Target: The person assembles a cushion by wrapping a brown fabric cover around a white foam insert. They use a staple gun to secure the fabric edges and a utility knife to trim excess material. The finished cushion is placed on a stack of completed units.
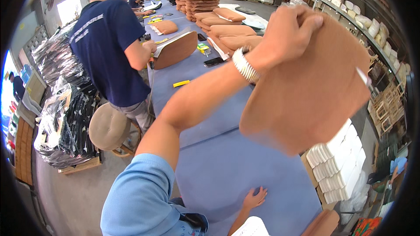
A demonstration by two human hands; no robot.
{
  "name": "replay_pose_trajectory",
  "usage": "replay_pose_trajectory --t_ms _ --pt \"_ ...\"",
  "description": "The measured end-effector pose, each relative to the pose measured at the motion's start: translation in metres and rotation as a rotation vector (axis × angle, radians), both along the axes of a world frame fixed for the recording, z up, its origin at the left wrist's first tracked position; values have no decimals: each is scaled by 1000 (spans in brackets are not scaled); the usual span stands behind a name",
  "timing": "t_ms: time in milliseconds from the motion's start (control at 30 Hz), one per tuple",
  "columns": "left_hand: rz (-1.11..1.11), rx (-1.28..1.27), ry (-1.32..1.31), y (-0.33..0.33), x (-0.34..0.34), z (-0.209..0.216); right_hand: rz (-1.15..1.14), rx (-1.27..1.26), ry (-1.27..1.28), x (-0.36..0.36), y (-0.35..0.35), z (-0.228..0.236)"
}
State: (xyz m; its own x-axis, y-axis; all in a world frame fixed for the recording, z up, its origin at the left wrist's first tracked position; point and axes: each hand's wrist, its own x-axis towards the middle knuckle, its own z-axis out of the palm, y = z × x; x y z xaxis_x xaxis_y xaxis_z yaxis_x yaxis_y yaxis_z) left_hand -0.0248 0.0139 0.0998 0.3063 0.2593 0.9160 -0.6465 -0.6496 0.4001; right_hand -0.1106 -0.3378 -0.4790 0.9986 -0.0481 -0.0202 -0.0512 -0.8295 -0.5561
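Raised to the upper right, my left hand (293,32) is closed on the top edge of a brown upholstered seat pad (310,87). The pad hangs tilted above the table, its lower corner smeared by motion. A small white piece shows at its right edge. On that wrist sits a metal watch band (246,64). Far lower down, my right hand (255,198) rests flat and open on the blue-covered table (236,166), fingers spread, holding nothing. A brown pad (321,223) lies at the lower right edge, partly cut off.
A co-worker (109,48) at the left works on another brown pad (177,50). Brown cushions (201,6) are stacked farther along the table, near a phone (214,62) and a yellow cutter (181,83). White folded pads (337,161) stand at right; a round stool (109,124) at left.
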Motion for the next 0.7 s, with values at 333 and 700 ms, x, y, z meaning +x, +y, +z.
replay_pose_trajectory --t_ms 333,700 --pt "-350 -31 794 -219 -196 -176 26 1073 -408 8 -222 323" --pt "-240 88 1197 -324 -303 -296 574 105 -618 -38 -157 345"
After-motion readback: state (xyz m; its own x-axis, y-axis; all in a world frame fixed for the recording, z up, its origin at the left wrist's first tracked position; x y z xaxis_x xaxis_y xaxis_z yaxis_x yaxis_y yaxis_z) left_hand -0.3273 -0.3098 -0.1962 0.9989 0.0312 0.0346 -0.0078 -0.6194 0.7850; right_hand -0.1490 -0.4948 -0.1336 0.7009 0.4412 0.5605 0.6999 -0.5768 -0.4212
